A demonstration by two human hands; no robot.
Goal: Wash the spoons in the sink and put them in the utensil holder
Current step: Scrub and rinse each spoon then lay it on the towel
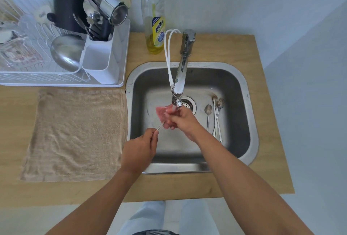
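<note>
Over the steel sink (244, 92), my left hand (139, 150) pinches the thin handle of a spoon (161, 126). The spoon's bowl is hidden inside a pink sponge (161, 113), which my right hand (181, 122) grips just under the tap's nozzle (178, 103). Three more spoons (216, 116) lie on the sink floor to the right of the drain (186, 104). The white utensil holder (98, 60) stands in the dish rack at the upper left, with dark-handled cutlery in its back compartment.
A white dish rack (62, 77) holds a steel bowl (65, 52), a black pan and a strainer. A beige towel (75, 133) lies on the wooden counter left of the sink. A bottle of yellow dish soap (154, 28) stands behind the sink beside the tap (185, 56).
</note>
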